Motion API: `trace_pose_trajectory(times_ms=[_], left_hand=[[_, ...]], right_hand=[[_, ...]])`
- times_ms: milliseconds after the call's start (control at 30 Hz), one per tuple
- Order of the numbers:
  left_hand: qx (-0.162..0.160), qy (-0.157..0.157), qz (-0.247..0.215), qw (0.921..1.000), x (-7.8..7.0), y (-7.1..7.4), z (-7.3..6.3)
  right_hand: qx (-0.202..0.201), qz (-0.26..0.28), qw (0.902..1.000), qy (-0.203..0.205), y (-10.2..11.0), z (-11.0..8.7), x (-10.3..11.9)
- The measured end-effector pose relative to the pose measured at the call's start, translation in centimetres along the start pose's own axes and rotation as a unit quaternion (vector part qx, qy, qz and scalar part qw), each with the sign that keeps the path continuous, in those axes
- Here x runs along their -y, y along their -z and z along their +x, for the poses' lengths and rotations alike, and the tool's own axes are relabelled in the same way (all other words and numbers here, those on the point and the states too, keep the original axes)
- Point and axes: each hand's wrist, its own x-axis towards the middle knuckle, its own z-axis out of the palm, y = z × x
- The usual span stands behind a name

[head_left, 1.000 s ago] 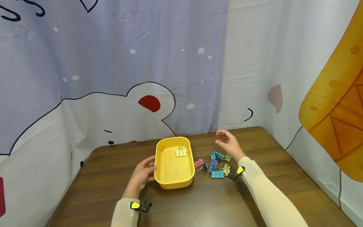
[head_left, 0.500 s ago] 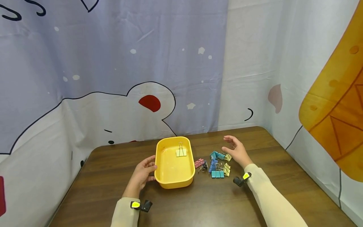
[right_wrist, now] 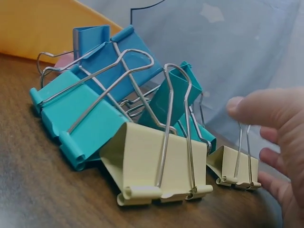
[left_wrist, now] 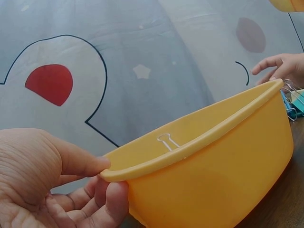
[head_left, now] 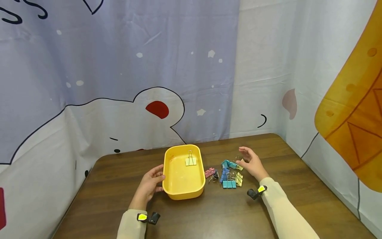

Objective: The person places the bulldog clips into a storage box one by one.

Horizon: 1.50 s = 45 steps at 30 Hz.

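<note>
My left hand (head_left: 148, 184) holds the left side of a yellow plastic tub (head_left: 182, 196). In the left wrist view its thumb lies on the rim, with the fingers bent against the outer wall. One pale yellow binder clip (head_left: 190, 161) stands inside the tub. My right hand (head_left: 251, 165), fingers parted and holding nothing, hovers at the far right of a binder clip pile. Nearest its fingers is a small pale yellow binder clip (right_wrist: 234, 164). A larger pale yellow binder clip (right_wrist: 161, 159), a teal binder clip (right_wrist: 83, 118) and a blue binder clip (right_wrist: 135, 61) lie beside it.
A pink binder clip (head_left: 209, 172) lies against the tub's right side, near a dark clip (head_left: 215, 174). The wooden table (head_left: 191, 220) ends at a printed curtain (head_left: 206, 83) behind. Both wrists wear black straps with small cameras.
My right hand has moved right and then down toward the small pale yellow binder clip at the pile's far right. The left hand and the tub have stayed in place.
</note>
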Motion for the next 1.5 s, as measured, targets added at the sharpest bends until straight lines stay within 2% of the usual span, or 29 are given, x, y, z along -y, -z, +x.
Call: trace_pose_trajectory(times_ms=[100,333,500,667,733,933,1033,1500], left_hand=[[0.001,-0.001,-0.002,1.0000,0.0,0.0,0.0],[-0.001,0.001,0.004,1.0000,-0.1,-0.1,0.0],[0.000,0.001,0.004,1.0000,-0.1,0.0,0.0],[0.001,0.000,0.001,1.0000,0.0,0.2,0.0],[0.002,0.000,0.003,1.0000,0.0,0.2,0.0],[0.001,-0.001,0.003,1.0000,0.1,0.1,0.0],[0.000,0.000,0.003,1.0000,0.1,0.1,0.0],[0.000,-0.002,0.005,1.0000,0.0,0.0,0.1]], right_hand=[[0.002,-0.016,0.9998,-0.005,0.1,0.0,-1.6],[0.019,-0.057,0.9981,-0.013,0.2,-0.4,-1.9],[0.027,-0.066,0.9973,-0.014,0.0,-0.7,-1.1],[0.031,-0.052,0.9981,0.005,-0.1,-1.2,1.2],[0.030,-0.055,0.9980,0.012,-0.1,-1.3,1.4],[0.027,-0.094,0.9951,0.012,-0.1,-0.9,-1.1],[0.023,-0.096,0.9951,0.011,-0.1,-0.8,-1.8],[-0.004,-0.107,0.9942,-0.004,-0.1,-0.8,-1.6]])
